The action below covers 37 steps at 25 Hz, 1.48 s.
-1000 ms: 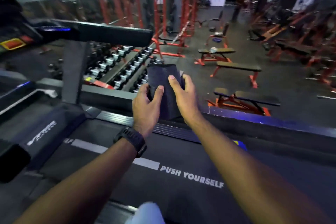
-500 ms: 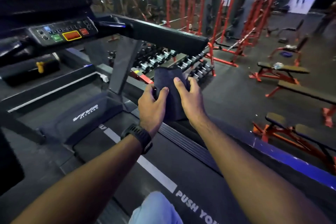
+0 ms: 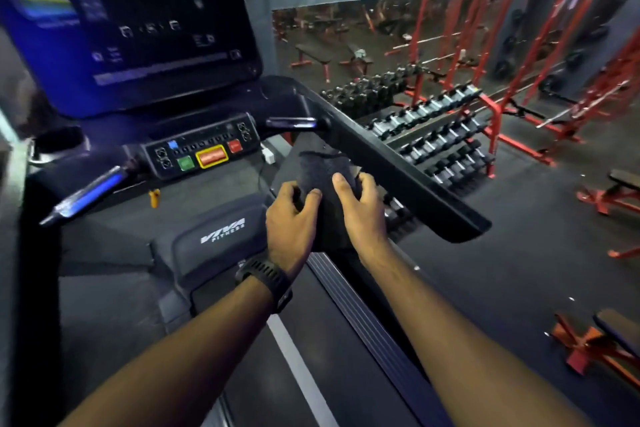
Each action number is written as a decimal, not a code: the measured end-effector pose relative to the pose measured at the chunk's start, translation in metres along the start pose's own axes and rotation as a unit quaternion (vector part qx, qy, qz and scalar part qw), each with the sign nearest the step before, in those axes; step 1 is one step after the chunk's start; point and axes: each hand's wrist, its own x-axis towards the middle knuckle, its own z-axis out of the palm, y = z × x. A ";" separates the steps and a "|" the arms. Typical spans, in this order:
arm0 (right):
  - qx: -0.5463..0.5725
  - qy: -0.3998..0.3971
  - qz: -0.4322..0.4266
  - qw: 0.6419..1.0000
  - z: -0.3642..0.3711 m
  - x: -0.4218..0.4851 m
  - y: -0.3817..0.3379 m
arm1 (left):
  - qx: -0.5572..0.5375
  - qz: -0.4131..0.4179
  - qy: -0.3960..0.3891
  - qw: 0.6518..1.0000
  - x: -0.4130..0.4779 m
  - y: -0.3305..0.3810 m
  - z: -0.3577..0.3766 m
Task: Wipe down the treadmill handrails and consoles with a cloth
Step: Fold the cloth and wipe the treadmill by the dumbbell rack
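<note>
Head view, looking down along both forearms onto a treadmill. Starting at far left: catching the left handrail, lit blue along its top and sloping down toward the camera, with a cup holder just above it. Moving right: taking in the big dark console screen standing upright, and beneath it a button panel showing a green key, a yellow-framed red key and a small red key. Passing below over the motor cover lettered VIVA FITNESS and the dark belt with its white stripe.

Reaching the middle: seeing the left hand, a black watch at its wrist, curling fingers and thumb round the left edge of a dark folded cloth. Finding that cloth held up between the two hands, just beside the inner face of the right handrail; not being able to tell whether touching it. Seeing the right hand gripping the cloth's right edge, thumb lying on the front, fingers wrapping behind.

Continuing right: following the long black right handrail running diagonally from the console toward the camera. Ending beyond it on a dumbbell rack, red steel racks by a mirrored wall, and a red-framed bench on the dark floor.
</note>
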 end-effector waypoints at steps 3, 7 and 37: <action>0.000 -0.028 0.005 1.000 0.010 0.028 -0.027 | 0.015 -0.014 0.007 1.000 0.035 0.023 -0.007; -0.005 -0.058 -0.001 0.998 0.030 0.074 -0.039 | 0.068 -0.016 0.019 0.997 0.079 0.032 -0.002; -0.422 -0.095 -0.226 0.873 0.277 0.329 0.044 | 0.579 0.079 -0.235 0.777 0.428 -0.105 -0.022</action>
